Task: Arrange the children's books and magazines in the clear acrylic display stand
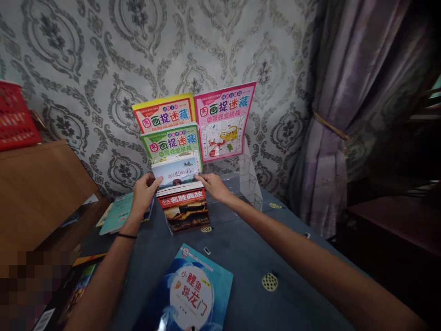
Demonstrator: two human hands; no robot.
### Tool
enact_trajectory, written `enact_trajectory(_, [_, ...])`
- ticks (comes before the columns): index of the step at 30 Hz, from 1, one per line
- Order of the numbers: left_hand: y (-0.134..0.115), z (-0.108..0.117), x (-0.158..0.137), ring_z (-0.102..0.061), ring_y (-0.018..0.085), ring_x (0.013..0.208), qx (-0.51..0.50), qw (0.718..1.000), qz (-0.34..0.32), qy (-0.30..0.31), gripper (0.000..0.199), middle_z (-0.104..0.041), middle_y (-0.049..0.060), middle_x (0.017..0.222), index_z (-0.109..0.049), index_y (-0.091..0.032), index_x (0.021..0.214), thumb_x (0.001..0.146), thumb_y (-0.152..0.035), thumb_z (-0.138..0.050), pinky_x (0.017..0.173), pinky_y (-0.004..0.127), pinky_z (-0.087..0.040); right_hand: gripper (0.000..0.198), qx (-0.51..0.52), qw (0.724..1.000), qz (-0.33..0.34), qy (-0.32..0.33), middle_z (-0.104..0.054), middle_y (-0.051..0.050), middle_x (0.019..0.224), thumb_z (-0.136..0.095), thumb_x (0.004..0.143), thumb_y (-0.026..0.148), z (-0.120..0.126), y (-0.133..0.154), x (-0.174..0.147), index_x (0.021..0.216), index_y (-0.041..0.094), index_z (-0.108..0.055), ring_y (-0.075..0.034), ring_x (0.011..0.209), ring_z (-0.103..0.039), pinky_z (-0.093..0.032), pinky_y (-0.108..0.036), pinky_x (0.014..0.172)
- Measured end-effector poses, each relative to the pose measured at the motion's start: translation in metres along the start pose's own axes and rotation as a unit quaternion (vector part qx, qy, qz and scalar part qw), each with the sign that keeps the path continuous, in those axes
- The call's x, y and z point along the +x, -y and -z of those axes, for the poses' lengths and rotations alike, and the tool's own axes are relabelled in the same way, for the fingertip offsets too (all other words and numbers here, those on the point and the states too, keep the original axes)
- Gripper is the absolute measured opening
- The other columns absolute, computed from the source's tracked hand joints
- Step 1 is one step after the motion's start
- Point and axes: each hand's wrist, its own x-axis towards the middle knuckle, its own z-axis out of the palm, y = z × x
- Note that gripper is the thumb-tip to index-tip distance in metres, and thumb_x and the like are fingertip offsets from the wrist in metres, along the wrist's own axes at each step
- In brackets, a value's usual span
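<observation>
My left hand (145, 187) and my right hand (212, 184) grip the two sides of a book with a pale blue landscape cover (177, 172). It stands tilted back in a clear tiered acrylic rack (230, 181). In front of it in the rack is a red-and-black book (186, 211), with white page edges showing above it. Just behind the held book rises a green picture book (172, 143). Farther back stand a yellow-edged red picture book (165, 112) and, to the right, a pink picture book (225, 122).
A blue book (193, 289) lies on the dark blue tablecloth (255, 248) close to me. Other books (119, 214) lie left of the rack, and a dark book (76, 294) is at the lower left. A wooden box (44, 188) and red basket (17, 117) stand left; a curtain (330, 151) hangs right.
</observation>
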Motion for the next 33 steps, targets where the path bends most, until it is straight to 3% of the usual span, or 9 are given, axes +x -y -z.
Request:
enact_trajectory(4, [0.004, -0.002, -0.006, -0.053, 0.015, 0.065, -0.025, 0.999, 0.017, -0.016, 0.038, -0.059, -0.002, 0.069, -0.057, -0.018, 0.075, 0.063, -0.052, -0.070, 0.061, 0.025, -0.040, 0.066, -0.011, 0.999, 0.000, -0.032, -0.039, 0.002, 0.053, -0.041, 0.086, 0.075, -0.003, 0.001, -0.004, 0.051, 0.019, -0.046, -0.012, 0.058, -0.035, -0.026, -0.027, 0.057])
enact_trajectory(7, [0.005, -0.002, -0.017, -0.055, 0.016, 0.066, -0.068, 0.997, 0.036, -0.019, 0.039, -0.060, -0.001, 0.070, -0.057, -0.019, 0.078, 0.069, -0.056, -0.066, 0.058, 0.025, -0.042, 0.062, -0.002, 0.997, -0.014, -0.071, -0.045, 0.001, 0.052, -0.049, 0.086, 0.070, -0.006, -0.001, -0.004, 0.054, 0.017, -0.054, -0.012, 0.057, -0.039, -0.027, -0.026, 0.056])
enact_trajectory(11, [-0.001, -0.001, -0.040, -0.060, 0.017, 0.079, -0.044, 0.998, -0.033, -0.034, 0.033, -0.064, 0.002, 0.082, -0.062, -0.019, 0.087, 0.088, -0.050, -0.052, 0.069, 0.028, -0.047, 0.047, 0.032, 0.993, -0.042, -0.110, -0.059, -0.001, 0.058, -0.063, 0.082, 0.060, -0.009, -0.004, -0.003, 0.062, 0.018, -0.061, -0.013, 0.058, -0.049, -0.034, -0.025, 0.056])
enact_trajectory(15, [-0.003, -0.003, -0.056, -0.061, 0.020, 0.095, 0.014, 0.993, -0.109, -0.038, 0.030, -0.066, 0.006, 0.100, -0.066, -0.018, 0.101, 0.094, -0.043, -0.051, 0.078, 0.029, -0.048, 0.034, 0.040, 0.989, -0.053, -0.131, -0.058, 0.001, 0.059, -0.069, 0.079, 0.046, -0.013, -0.005, -0.003, 0.061, 0.020, -0.056, -0.013, 0.056, -0.049, -0.036, -0.025, 0.056])
enact_trajectory(22, [0.012, -0.008, -0.056, -0.063, 0.023, 0.101, 0.025, 0.994, -0.104, -0.008, 0.032, -0.068, 0.009, 0.106, -0.067, -0.018, 0.104, 0.096, -0.043, -0.049, 0.082, 0.033, -0.048, 0.011, 0.048, 0.990, -0.029, -0.126, -0.062, 0.001, 0.063, -0.063, 0.074, 0.019, -0.013, -0.010, -0.008, 0.064, 0.019, -0.059, -0.014, 0.062, -0.055, -0.038, -0.024, 0.061])
enact_trajectory(33, [0.016, -0.010, -0.057, -0.063, 0.024, 0.103, 0.003, 0.995, -0.096, -0.002, 0.032, -0.068, 0.009, 0.111, -0.065, -0.019, 0.109, 0.095, -0.045, -0.051, 0.084, 0.034, -0.049, 0.014, 0.066, 0.989, -0.012, -0.130, -0.061, 0.001, 0.062, -0.058, 0.078, 0.023, -0.011, -0.013, -0.016, 0.065, 0.019, -0.061, -0.014, 0.062, -0.053, -0.038, -0.025, 0.060])
